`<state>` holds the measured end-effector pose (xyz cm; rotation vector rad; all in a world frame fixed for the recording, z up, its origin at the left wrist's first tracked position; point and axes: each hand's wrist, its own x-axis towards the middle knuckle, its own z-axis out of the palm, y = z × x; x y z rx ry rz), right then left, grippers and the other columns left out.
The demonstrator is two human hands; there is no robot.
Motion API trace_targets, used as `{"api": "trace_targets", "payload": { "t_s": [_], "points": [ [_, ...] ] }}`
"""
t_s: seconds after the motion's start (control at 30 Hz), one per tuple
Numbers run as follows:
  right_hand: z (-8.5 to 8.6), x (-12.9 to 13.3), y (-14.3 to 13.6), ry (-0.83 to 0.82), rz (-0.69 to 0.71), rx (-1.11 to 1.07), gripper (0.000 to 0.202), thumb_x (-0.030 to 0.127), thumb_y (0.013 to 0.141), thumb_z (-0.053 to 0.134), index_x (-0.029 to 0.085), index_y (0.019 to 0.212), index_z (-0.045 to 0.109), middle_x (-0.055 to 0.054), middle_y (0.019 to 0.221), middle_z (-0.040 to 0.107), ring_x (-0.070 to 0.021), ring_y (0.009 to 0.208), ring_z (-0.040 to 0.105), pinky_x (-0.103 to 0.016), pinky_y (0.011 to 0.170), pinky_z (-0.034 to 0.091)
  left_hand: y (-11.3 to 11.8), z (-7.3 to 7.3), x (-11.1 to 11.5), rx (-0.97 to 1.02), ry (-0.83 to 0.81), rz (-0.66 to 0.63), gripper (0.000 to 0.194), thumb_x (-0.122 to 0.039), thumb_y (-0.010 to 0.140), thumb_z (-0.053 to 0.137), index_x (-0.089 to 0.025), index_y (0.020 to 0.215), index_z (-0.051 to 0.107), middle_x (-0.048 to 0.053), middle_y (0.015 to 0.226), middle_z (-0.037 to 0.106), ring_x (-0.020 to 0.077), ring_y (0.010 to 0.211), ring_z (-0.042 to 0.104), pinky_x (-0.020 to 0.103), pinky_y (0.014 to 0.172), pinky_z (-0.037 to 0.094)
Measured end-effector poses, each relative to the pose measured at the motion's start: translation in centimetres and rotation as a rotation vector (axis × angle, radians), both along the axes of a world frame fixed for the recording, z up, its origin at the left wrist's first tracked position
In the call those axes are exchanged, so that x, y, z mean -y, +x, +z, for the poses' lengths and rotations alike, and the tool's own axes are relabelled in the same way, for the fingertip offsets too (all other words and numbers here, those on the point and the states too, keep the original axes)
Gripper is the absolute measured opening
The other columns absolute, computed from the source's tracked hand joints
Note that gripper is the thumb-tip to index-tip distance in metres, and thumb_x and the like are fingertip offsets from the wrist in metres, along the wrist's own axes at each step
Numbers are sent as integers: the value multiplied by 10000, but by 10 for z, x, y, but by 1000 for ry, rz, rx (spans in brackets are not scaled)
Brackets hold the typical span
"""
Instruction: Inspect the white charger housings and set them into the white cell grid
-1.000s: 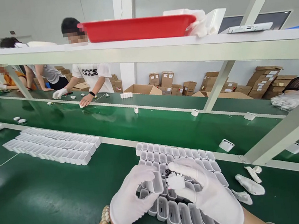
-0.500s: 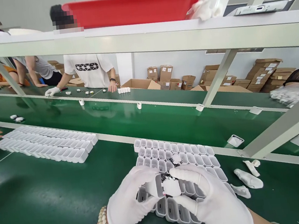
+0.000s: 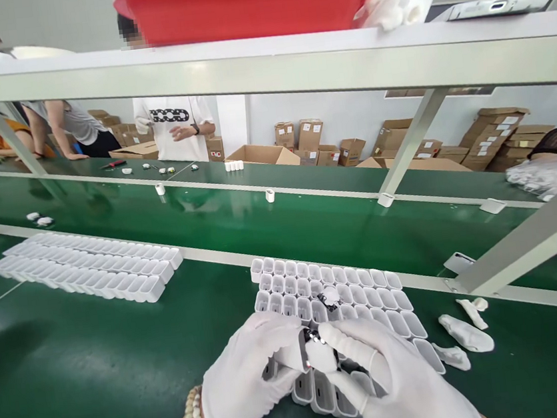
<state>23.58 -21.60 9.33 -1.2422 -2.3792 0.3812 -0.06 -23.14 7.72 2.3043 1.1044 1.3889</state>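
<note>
Grip: gloved left hand (image 3: pixel 250 376) closed round a white casing (image 3: pixel 289 355); gloved right hand (image 3: pixel 403 376) pinching a white module (image 3: pixel 320 355) with black parts at the casing's mouth.
Held pair: above nearer rows of open casings (image 3: pixel 322 392) on the green bench (image 3: pixel 125 367).
Loose module (image 3: pixel 332 296): lying on those rows.
Far bench edge: white scraps (image 3: pixel 466 334) toward right, second casing block (image 3: pixel 84 268) toward left.
Beyond: green belt (image 3: pixel 219 219), person in white T-shirt (image 3: pixel 176 130).

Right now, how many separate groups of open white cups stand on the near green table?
2. The left group stands left of the left hand and farther off; the right group stands beneath and beyond that hand and the right hand, which hide part of it.
</note>
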Motion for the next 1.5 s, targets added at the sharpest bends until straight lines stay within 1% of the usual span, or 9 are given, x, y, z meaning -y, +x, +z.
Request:
{"api": "trace_targets", "payload": {
  "t_s": [0.3,0.67,0.73,0.83,0.97,1.03,1.2,1.37,1.5],
  "points": [
    [-4,5,-5,-11,-5,1,371,380,956,591,341,1318,667,-16,1203,764,-268,1056,748,-389,934,628,2,1,-3,-35,2,-20,382,-98,874,630,-286,1205,596,40,1135,739,201,1069,694,336,919,589],
    [-10,8,-4,67,-36,59,352,353,949,600,313,1285,696,-23,1202,769,-268,1038,759,-325,895,637,-1,-3,-1,-41,-33,-16,391,-124,879,653,-285,1229,580,39,1157,728,202,1101,678,338,936,589],
    [-10,8,-4,55,-21,65,367,357,952,596,320,1307,684,-14,1224,760,-272,1063,750,-352,920,628,-1,-4,-1,-28,-30,-22,402,-117,873,657,-286,1228,576,36,1155,726,198,1099,677,334,937,587],
    [-9,8,-5,40,-10,55,375,358,948,601,331,1314,679,-6,1234,755,-273,1079,744,-374,942,618,-1,-3,0,-2,-23,-20,408,-111,867,664,-288,1224,573,33,1149,723,194,1090,676,329,934,585],
    [-4,11,-9,36,-89,31,308,310,952,585,317,1225,729,-10,1196,772,-246,1041,759,-285,892,630,-1,-3,2,13,-35,-20,429,-94,855,667,-290,1226,577,33,1148,722,199,1088,678,334,932,587],
    [0,12,-11,34,-103,50,304,302,966,558,309,1216,732,-13,1181,778,-243,1029,763,-294,883,635,-1,-3,1,16,-36,-29,452,-76,845,667,-292,1231,575,30,1158,719,193,1098,673,327,943,582],
    [1,6,-13,83,2,69,359,336,992,484,265,1278,691,-48,1161,781,-270,1012,764,-403,900,634,-1,-5,0,25,-40,-27,483,-79,835,687,-291,1254,573,28,1170,714,180,1109,666,301,958,573],
    [-6,1,-15,124,70,63,408,240,984,396,171,1280,669,-104,1134,780,-272,1008,763,-389,865,645,-1,-6,0,58,-54,-8,464,-115,829,726,-292,1235,587,32,1167,712,182,1112,666,292,965,568],
    [-7,4,-20,247,145,122,440,204,930,453,155,1345,591,-127,1175,765,-269,977,769,-347,836,655,0,-6,3,106,-67,-30,482,-99,818,731,-305,1229,587,24,1171,713,182,1108,671,293,960,570]
  ]
}}
